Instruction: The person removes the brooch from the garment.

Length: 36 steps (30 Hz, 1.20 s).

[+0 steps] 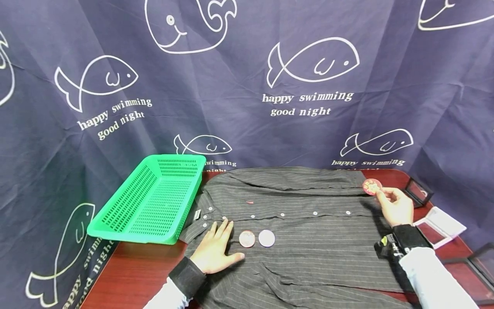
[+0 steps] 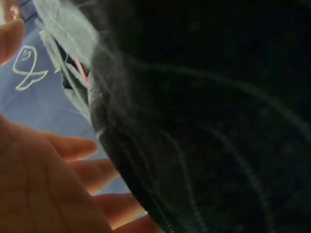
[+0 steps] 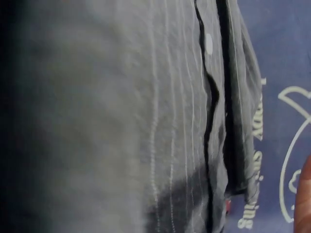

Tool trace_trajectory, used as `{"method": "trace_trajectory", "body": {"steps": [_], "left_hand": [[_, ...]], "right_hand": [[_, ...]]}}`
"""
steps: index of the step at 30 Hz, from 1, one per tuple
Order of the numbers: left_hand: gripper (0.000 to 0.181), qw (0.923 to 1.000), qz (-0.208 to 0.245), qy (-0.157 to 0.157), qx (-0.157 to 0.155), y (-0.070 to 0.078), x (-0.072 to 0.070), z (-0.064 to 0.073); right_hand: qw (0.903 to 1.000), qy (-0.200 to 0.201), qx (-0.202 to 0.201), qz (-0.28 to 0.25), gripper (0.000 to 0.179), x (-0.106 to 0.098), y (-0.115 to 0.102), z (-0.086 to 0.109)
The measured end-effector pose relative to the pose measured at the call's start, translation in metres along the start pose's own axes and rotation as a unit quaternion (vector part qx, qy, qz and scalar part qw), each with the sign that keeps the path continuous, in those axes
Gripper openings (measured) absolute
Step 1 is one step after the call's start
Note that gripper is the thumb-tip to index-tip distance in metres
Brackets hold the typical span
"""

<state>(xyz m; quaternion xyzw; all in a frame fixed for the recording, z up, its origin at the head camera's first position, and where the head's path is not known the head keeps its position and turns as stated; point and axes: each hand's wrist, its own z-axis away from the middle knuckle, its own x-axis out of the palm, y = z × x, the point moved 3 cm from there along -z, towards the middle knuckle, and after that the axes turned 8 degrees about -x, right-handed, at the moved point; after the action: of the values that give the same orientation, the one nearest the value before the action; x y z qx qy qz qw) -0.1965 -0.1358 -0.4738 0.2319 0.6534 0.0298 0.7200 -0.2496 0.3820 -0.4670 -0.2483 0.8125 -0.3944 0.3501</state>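
Observation:
A dark pinstriped button-up shirt (image 1: 320,253) lies spread on the table, its collar toward the left. My left hand (image 1: 214,253) rests on it near the collar, fingers straight and spread; in the left wrist view those fingers (image 2: 77,150) reach to the cloth. Two round badges, one pinkish (image 1: 247,239) and one white with a purple rim (image 1: 266,238), lie on the shirt beside that hand. Over the shirt's right end, my right hand (image 1: 397,208) pinches a red round badge (image 1: 371,186) with a pale flower-like print. The right wrist view shows a fingertip (image 3: 303,199) and the shirt.
A green plastic basket (image 1: 193,201) stands at the table's left. Along the right side are a small dark open case (image 1: 418,192), a white open case (image 1: 447,221) and a larger dark frame (image 1: 482,262). A blue fish-print curtain (image 1: 247,107) hangs behind the reddish table (image 1: 135,266).

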Motion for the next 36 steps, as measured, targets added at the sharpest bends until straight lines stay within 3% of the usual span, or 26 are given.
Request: {"method": "trace_trajectory", "body": {"steps": [2, 6, 11, 15, 20, 23, 25, 27, 29, 32, 34, 36], "left_hand": [[0.095, 0.9999, -0.006, -0.015, 0.001, 0.000, 0.000, 0.001], [0.095, 0.9989, -0.022, -0.040, 0.003, 0.000, 0.003, 0.003], [0.098, 0.9961, -0.063, -0.061, 0.001, 0.000, 0.008, 0.003], [0.099, 0.9932, -0.094, -0.069, 0.000, 0.000, 0.013, 0.003], [0.099, 0.9929, -0.098, -0.068, -0.001, -0.001, 0.015, 0.004], [0.099, 0.9929, -0.098, -0.068, -0.001, -0.001, 0.016, 0.004], [0.099, 0.9928, -0.098, -0.068, -0.002, -0.001, 0.016, 0.004], [0.099, 0.9927, -0.099, -0.069, -0.002, 0.000, 0.015, 0.004], [0.099, 0.9927, -0.099, -0.069, -0.003, 0.000, 0.014, 0.005], [0.099, 0.9926, -0.099, -0.070, -0.003, 0.001, 0.013, 0.005], [0.099, 0.9926, -0.099, -0.071, -0.003, 0.001, 0.012, 0.005], [0.099, 0.9926, -0.098, -0.071, -0.003, 0.001, 0.011, 0.005]], "right_hand": [[0.9984, -0.001, 0.040, -0.040, 0.005, -0.001, 0.007, -0.005], [0.9880, 0.013, 0.111, -0.106, 0.018, -0.004, 0.017, -0.012], [0.9761, 0.032, 0.172, -0.130, 0.027, -0.008, 0.025, -0.016], [0.9707, 0.028, 0.213, -0.108, 0.039, -0.013, 0.027, -0.015], [0.9647, 0.015, 0.249, -0.084, 0.044, -0.021, 0.028, -0.015], [0.9496, 0.021, 0.295, -0.104, 0.046, -0.026, 0.030, -0.017], [0.9459, 0.014, 0.314, -0.080, 0.045, -0.030, 0.031, -0.018], [0.9429, 0.009, 0.330, -0.044, 0.043, -0.034, 0.030, -0.018], [0.9494, -0.011, 0.311, 0.039, 0.038, -0.039, 0.028, -0.019], [0.9514, -0.022, 0.290, 0.102, 0.041, -0.042, 0.025, -0.018], [0.9527, -0.014, 0.286, 0.101, 0.035, -0.044, 0.023, -0.015], [0.9554, 0.011, 0.293, 0.038, 0.029, -0.044, 0.022, -0.010]]}}
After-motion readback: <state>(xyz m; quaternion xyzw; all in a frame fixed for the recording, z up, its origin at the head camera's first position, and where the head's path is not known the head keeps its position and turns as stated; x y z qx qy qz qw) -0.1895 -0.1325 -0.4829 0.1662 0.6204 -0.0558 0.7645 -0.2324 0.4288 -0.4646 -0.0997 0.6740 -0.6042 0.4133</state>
